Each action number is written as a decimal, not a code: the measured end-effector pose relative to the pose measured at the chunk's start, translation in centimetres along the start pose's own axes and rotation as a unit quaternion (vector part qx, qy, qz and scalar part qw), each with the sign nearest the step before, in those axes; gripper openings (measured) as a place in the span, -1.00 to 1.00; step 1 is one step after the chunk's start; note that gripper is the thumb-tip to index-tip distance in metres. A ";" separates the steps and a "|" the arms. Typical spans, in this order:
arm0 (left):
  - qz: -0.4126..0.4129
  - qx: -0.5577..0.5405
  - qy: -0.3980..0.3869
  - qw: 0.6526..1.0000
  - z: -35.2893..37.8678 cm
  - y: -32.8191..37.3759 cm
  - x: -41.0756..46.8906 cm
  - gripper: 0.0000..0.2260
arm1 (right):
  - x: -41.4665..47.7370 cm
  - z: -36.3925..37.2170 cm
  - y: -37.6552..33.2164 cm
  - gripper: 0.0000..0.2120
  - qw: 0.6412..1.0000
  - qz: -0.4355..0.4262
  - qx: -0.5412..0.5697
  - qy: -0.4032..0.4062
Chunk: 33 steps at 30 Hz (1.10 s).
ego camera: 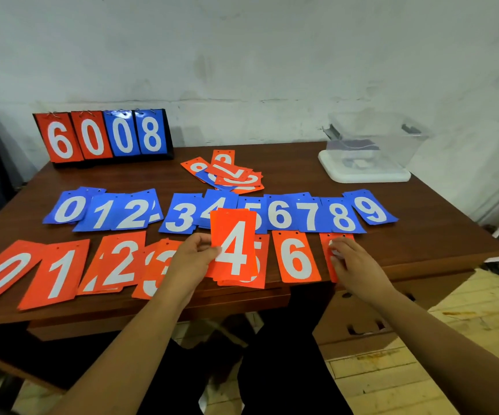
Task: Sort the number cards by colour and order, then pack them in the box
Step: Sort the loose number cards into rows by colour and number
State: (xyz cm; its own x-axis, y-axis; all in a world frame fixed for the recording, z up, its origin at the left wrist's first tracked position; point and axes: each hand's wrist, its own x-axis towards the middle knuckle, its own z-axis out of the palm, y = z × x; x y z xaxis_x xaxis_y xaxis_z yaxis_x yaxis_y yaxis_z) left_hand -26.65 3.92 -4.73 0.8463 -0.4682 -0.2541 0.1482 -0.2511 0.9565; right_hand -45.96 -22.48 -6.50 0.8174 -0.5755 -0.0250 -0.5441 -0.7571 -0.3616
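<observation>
From the head camera, the left grip (196, 254) pinches a small stack of orange 4 cards (236, 250) by its left edge, thumb on the face. It holds the stack upright, clear of the counter (422, 211) and above the gap between the orange 3 (155, 271) and the orange 5 (261, 262). The right grip (354, 263) lies over an orange card (327, 260) just right of the orange 6 (296, 257). Its digit is mostly covered, and I cannot tell whether the fingers pinch that card or only press on it.

Behind the orange cards, the blue row (281, 215) runs 0 to 9 and looks finished. An unsorted pile (231, 175), mostly orange with at least one blue card, lies further back. The clear box (375, 139) stands on a white lid (362, 175) at the far right corner, well apart from both rows. A flip scoreboard (104, 136) stands at the back left.

Several things could go wrong from here:
- **Slipping stack:** The 4s are slightly fanned and held from one side only, so a loosened pinch would let them slide apart over the 5.
- **Tight gap:** The slot for the 4s is narrow, and setting them down carelessly would bury the 3 or the 5.
- **Front edge:** The orange row lies close to the front edge, so a dragged forearm could sweep cards onto the floor.
</observation>
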 end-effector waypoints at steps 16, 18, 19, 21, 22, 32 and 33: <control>0.109 0.250 0.059 0.960 -3.8 -0.8 -1.0 -0.81 | 2.4 2.5 -18.0 -0.71 0.947 0.077 0.307 -0.051; 0.181 0.388 0.118 0.896 -6.5 -2.1 -0.4 -0.76 | 2.7 3.2 -19.0 -0.79 0.953 0.064 0.289 -0.063; 0.201 0.453 0.123 0.860 -7.6 -2.8 -0.2 -0.73 | 2.8 3.8 -19.4 -0.82 0.957 0.050 0.279 -0.062; 0.213 0.528 0.086 0.818 -8.9 -3.9 -0.2 -0.69 | 3.0 5.1 -20.2 -0.87 0.966 0.021 0.254 -0.047; 0.219 0.538 0.062 0.812 -9.0 -4.3 -0.2 -0.69 | 3.1 5.6 -20.6 -0.89 0.972 0.012 0.232 -0.038; 0.247 0.548 0.041 0.798 -9.0 -4.9 0.7 -0.70 | 3.4 7.0 -20.1 -0.68 0.999 0.017 -0.028 -0.008; 0.243 0.544 0.039 0.802 -9.0 -4.9 0.8 -0.71 | 3.4 6.9 -20.0 -0.67 0.999 0.013 -0.035 -0.007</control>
State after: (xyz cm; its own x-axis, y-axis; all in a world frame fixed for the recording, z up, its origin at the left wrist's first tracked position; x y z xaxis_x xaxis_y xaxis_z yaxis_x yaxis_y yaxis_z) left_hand -22.07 12.41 -8.38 0.7047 -0.6908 0.1617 -0.7072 -0.6656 0.2383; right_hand -31.01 -7.19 -5.82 0.8047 -0.5918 -0.0476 -0.5774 -0.7614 -0.2949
